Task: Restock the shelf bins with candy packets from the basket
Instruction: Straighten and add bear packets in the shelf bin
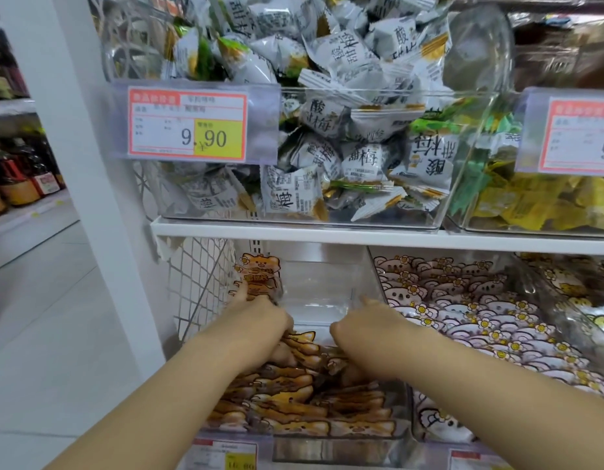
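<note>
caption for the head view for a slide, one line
Restocking: left hand and right hand reach into the clear lower-shelf bin of orange cat-print packets, below grey-white sweets.

White shelf (pixel 327 234) carrying clear bins
The left bin (pixel 378 93) holds grey-white packets (pixel 361 161); the right bin (pixel 470 198) just beside it holds yellow packets (pixel 548 205)

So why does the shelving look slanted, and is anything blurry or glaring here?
Head view throughout: the wide lens slants the post and shelf; glare streaks the upper bin; the aisle bottles are soft; the price tag reads only 9.90; light is even, shadows faint.
</note>
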The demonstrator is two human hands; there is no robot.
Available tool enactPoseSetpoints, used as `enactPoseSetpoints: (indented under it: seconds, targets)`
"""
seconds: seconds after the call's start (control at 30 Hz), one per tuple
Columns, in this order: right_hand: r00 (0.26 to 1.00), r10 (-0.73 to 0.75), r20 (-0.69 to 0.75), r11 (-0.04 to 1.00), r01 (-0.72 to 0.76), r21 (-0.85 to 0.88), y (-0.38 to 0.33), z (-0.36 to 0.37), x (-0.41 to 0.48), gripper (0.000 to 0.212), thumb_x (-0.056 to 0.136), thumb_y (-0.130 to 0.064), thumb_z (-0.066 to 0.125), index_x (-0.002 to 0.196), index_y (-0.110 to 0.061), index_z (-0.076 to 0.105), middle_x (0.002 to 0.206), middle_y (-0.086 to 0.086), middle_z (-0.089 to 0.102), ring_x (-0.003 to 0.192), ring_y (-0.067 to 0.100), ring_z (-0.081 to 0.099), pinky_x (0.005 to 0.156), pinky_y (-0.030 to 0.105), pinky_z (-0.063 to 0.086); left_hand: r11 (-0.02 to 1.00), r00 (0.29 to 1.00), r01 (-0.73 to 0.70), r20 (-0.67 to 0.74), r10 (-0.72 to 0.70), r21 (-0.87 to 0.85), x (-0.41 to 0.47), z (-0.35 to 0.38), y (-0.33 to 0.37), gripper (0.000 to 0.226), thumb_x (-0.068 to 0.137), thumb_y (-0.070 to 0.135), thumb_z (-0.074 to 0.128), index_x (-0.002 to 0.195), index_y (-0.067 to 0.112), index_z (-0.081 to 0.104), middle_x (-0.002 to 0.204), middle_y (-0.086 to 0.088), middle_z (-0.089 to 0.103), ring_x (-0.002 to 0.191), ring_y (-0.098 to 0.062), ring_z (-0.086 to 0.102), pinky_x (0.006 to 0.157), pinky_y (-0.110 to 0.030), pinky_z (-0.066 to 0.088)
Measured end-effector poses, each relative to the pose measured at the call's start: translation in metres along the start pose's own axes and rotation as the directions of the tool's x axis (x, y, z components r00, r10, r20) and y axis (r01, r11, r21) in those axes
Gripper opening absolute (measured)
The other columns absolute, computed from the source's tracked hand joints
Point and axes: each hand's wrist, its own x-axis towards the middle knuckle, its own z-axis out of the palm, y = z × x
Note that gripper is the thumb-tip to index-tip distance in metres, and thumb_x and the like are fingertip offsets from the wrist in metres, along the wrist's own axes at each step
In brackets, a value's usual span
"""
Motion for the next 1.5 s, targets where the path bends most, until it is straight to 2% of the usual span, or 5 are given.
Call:
enactPoseSetpoints:
  seconds: [0.3, 0.47, 0.67, 1.13, 1.5]
  targets:
    - [0.982, -0.030, -0.187, 0.927, 0.097, 0.363, 0.017, -0.006, -0.037, 0.039, 0.098, -0.049, 0.053, 0.134, -0.035, 0.054, 0.121, -0.011, 0.066, 0.119, 0.015, 0.056, 0.123, 0.042, 0.005, 0.985, 0.998, -0.031, -0.066, 0.020, -0.168, -0.014, 0.004, -0.004, 0.057, 0.092, 0.057, 0.059, 0.145, 0.045, 0.040, 0.144, 0.007, 0.054, 0.139, -0.018, 0.041, 0.122, -0.050, 0.010]
    - [0.954, -0.046, -0.296, 0.988, 0.088, 0.127, 0.010, 0.011, -0.034, 0.013, 0.096, -0.026, 0.055, 0.107, -0.023, 0.063, 0.097, 0.004, 0.069, 0.103, 0.026, 0.062, 0.124, 0.042, -0.008, 0.954, 0.987, -0.100, -0.147, 0.060, -0.282, -0.022, 0.010, -0.003, 0.011, 0.097, 0.046, 0.057, 0.104, 0.045, 0.048, 0.115, 0.012, 0.064, 0.120, -0.013, 0.052, 0.123, -0.047, 0.013]
    - [0.959, -0.016, -0.285, 0.999, 0.001, -0.054, 0.008, 0.019, -0.022, 0.014, 0.092, -0.009, 0.057, 0.097, -0.015, 0.068, 0.087, 0.006, 0.067, 0.091, 0.025, 0.065, 0.121, 0.045, -0.010, 0.956, 0.990, -0.079, -0.132, 0.042, -0.284, -0.018, 0.014, -0.015, 0.016, 0.093, 0.050, 0.062, 0.082, 0.038, 0.058, 0.092, 0.018, 0.065, 0.100, 0.002, 0.057, 0.125, -0.042, -0.004]
    - [0.941, 0.059, -0.332, 0.997, -0.074, -0.032, 0.016, 0.028, -0.030, 0.027, 0.091, -0.042, 0.060, 0.096, -0.019, 0.074, 0.086, 0.003, 0.070, 0.091, 0.025, 0.065, 0.121, 0.054, -0.006, 0.987, 0.994, 0.002, -0.104, -0.019, -0.160, -0.024, 0.013, -0.010, 0.035, 0.096, 0.054, 0.054, 0.127, 0.040, 0.065, 0.129, 0.013, 0.066, 0.127, -0.012, 0.052, 0.119, -0.042, 0.012]
    - [0.948, 0.026, -0.318, 0.999, -0.018, 0.027, 0.020, 0.018, -0.038, 0.032, 0.089, -0.044, 0.056, 0.090, -0.019, 0.075, 0.086, 0.003, 0.072, 0.092, 0.026, 0.065, 0.121, 0.056, 0.005, 0.984, 0.980, 0.105, -0.155, -0.127, -0.142, -0.028, 0.008, -0.003, 0.008, 0.095, 0.043, 0.062, 0.101, 0.038, 0.062, 0.095, 0.013, 0.066, 0.103, -0.019, 0.051, 0.104, -0.040, 0.040]
